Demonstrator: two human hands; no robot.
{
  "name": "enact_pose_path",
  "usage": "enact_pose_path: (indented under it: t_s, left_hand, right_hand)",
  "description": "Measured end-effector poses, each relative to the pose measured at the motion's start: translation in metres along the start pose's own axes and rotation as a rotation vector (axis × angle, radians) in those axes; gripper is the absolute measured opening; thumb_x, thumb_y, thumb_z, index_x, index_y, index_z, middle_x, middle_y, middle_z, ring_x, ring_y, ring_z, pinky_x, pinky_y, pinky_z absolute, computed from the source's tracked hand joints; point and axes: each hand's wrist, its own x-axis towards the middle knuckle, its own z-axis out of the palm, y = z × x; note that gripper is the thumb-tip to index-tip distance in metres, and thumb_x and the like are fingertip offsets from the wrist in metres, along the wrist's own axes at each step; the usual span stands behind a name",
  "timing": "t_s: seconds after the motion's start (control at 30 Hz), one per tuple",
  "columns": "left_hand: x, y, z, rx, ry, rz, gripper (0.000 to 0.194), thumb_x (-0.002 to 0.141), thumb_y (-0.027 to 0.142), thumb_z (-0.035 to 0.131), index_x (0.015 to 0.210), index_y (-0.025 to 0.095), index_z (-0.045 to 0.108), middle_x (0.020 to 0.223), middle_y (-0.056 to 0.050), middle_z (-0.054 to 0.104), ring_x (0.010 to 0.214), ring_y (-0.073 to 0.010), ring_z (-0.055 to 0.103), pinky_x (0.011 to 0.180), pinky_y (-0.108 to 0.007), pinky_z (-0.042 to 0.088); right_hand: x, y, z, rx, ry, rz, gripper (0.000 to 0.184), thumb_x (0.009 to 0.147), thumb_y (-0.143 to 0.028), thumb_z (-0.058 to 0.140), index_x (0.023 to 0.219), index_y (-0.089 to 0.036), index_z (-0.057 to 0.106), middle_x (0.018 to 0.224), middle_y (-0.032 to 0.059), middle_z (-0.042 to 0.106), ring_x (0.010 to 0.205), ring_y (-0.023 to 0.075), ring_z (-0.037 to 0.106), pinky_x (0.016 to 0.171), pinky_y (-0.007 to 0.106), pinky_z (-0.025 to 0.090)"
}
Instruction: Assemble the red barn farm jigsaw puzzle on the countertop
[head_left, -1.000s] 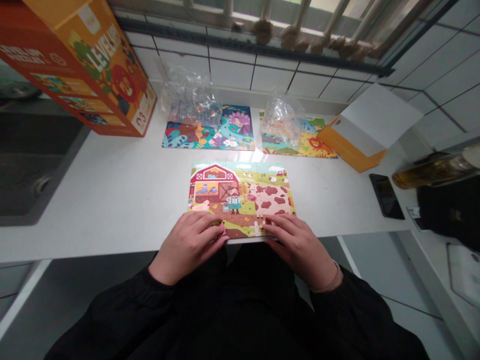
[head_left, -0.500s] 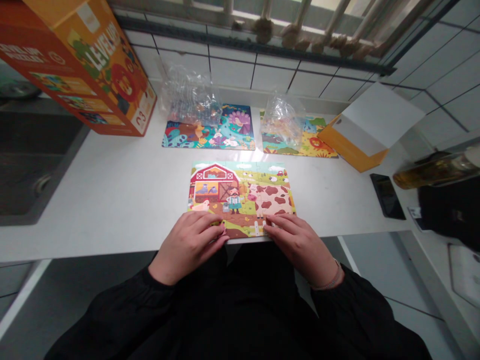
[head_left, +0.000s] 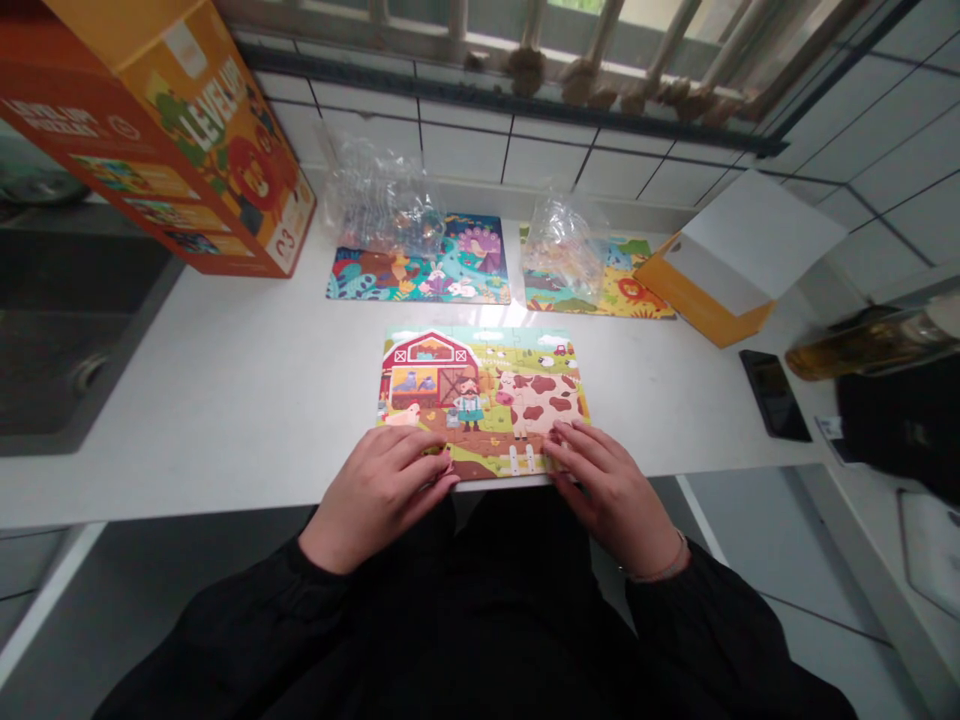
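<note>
A farm jigsaw puzzle (head_left: 480, 400) lies on the white counter, its pieces joined into one picture with a red barn, a farmer and a spotted cow. My left hand (head_left: 382, 490) is closed round its lower left corner, fingers on top and thumb at the front edge. At the lower right corner rests my right hand (head_left: 607, 490), its fingers stretched over the puzzle and slightly apart, the thumb by the edge. Both hands cover parts of the lower corners. White fence posts show between them.
Behind lie a blue animal picture board (head_left: 465, 270) and a yellow one (head_left: 637, 280), each under a clear plastic bag (head_left: 390, 200). An orange puzzle box (head_left: 217, 150) stands left beside the sink (head_left: 52, 420). Rightward are an open yellow box (head_left: 712, 290), a phone (head_left: 775, 395) and an oil bottle (head_left: 862, 340).
My right hand has slid a little to the right along the puzzle's front edge, uncovering more of the fence. My left hand and the puzzle stay nearly in place.
</note>
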Motion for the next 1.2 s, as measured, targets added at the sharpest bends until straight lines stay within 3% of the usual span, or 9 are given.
enact_pose_path:
  t_s: [0.43, 0.67, 0.77, 0.87, 1.0, 1.2]
  left_hand:
    - [-0.001, -0.003, -0.005, 0.003, -0.033, -0.018, 0.012, 0.103, 0.025, 0.071, 0.115, 0.024, 0.073, 0.127, -0.009, 0.077, 0.115, -0.0276, 0.069, 0.098, -0.045, 0.054]
    - [-0.005, -0.008, -0.015, 0.077, -0.059, -0.060, 0.008, 0.105, 0.027, 0.069, 0.111, 0.023, 0.072, 0.125, -0.011, 0.076, 0.115, -0.0290, 0.070, 0.097, -0.045, 0.055]
    - [-0.006, -0.012, -0.016, 0.102, -0.056, -0.082, 0.017, 0.107, 0.029, 0.066, 0.121, 0.021, 0.070, 0.134, -0.014, 0.074, 0.123, -0.0311, 0.069, 0.103, -0.048, 0.056]
    - [0.000, -0.011, -0.009, 0.127, -0.060, -0.128, 0.037, 0.108, 0.034, 0.063, 0.143, 0.019, 0.062, 0.156, -0.019, 0.064, 0.141, -0.0353, 0.061, 0.117, -0.056, 0.050]
    - [0.024, -0.003, 0.010, 0.203, -0.101, -0.203, 0.064, 0.109, 0.041, 0.059, 0.166, 0.014, 0.043, 0.177, -0.022, 0.040, 0.161, -0.0404, 0.043, 0.130, -0.065, 0.036]
    - [0.064, -0.014, 0.033, 0.257, -0.132, -0.280, 0.068, 0.108, 0.041, 0.058, 0.169, 0.017, 0.043, 0.176, -0.020, 0.041, 0.165, -0.0391, 0.038, 0.133, -0.064, 0.030]
  right_hand:
    - [0.007, -0.001, 0.005, 0.013, -0.001, -0.033, 0.034, 0.106, -0.017, 0.067, 0.137, -0.026, 0.077, 0.145, 0.0094, 0.074, 0.143, 0.0310, 0.062, 0.118, 0.055, 0.059]
    - [0.019, -0.010, 0.014, 0.010, 0.012, -0.034, 0.031, 0.106, -0.024, 0.068, 0.136, -0.026, 0.078, 0.144, 0.0109, 0.074, 0.141, 0.0333, 0.062, 0.115, 0.058, 0.059]
    - [0.025, -0.012, 0.013, 0.017, 0.002, -0.005, 0.030, 0.105, -0.031, 0.071, 0.135, -0.027, 0.078, 0.142, 0.0123, 0.074, 0.138, 0.0341, 0.063, 0.112, 0.059, 0.059]
    - [0.035, -0.016, 0.016, 0.009, 0.012, 0.005, 0.036, 0.106, -0.034, 0.069, 0.141, -0.026, 0.073, 0.154, 0.0142, 0.066, 0.148, 0.0348, 0.057, 0.121, 0.061, 0.052]
    - [0.061, -0.027, 0.028, -0.046, -0.022, -0.008, 0.055, 0.109, -0.038, 0.063, 0.160, -0.021, 0.057, 0.176, 0.0150, 0.044, 0.165, 0.0367, 0.037, 0.133, 0.065, 0.035]
    - [0.100, -0.037, 0.056, -0.078, -0.119, 0.025, 0.065, 0.112, -0.041, 0.052, 0.172, -0.018, 0.041, 0.180, 0.0142, 0.035, 0.167, 0.0361, 0.034, 0.136, 0.062, 0.028]
